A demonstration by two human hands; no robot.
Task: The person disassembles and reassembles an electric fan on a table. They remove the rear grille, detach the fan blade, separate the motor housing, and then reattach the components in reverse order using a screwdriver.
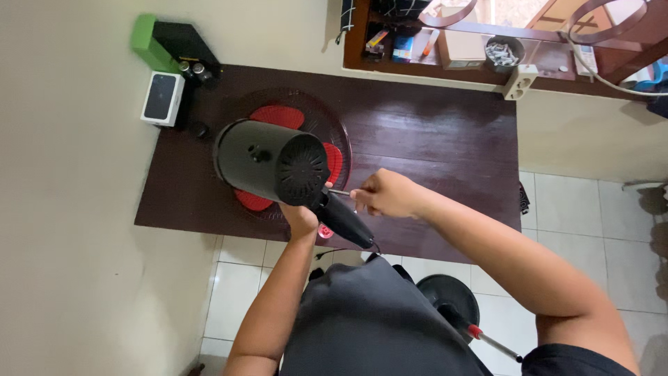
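Nearest the camera is the person's dark grey shirt (379, 320), with both forearms reaching out over the near edge of the dark wooden tabletop (431, 139). Beyond it the left hand (300, 219) is clenched from below around the neck of a fan's black motor housing (268, 160), apparently to prop it and keep it steady with its vented rear cap turned toward the person. Just right of it, the right hand (390, 193) is closed on a thin metal tool (339, 192), probably a screwdriver, whose tip points at the joint where the housing meets the black stem (346, 221); that grip lines the tool up with the joint. Under the housing the round wire grille with red blades (285, 118) lies flat on the tabletop, face down. At the far left corner sit a white box (163, 98) and a green-edged black box (167, 40), well apart from the hands. On the tiled floor, near right, stands a round black base (447, 296).
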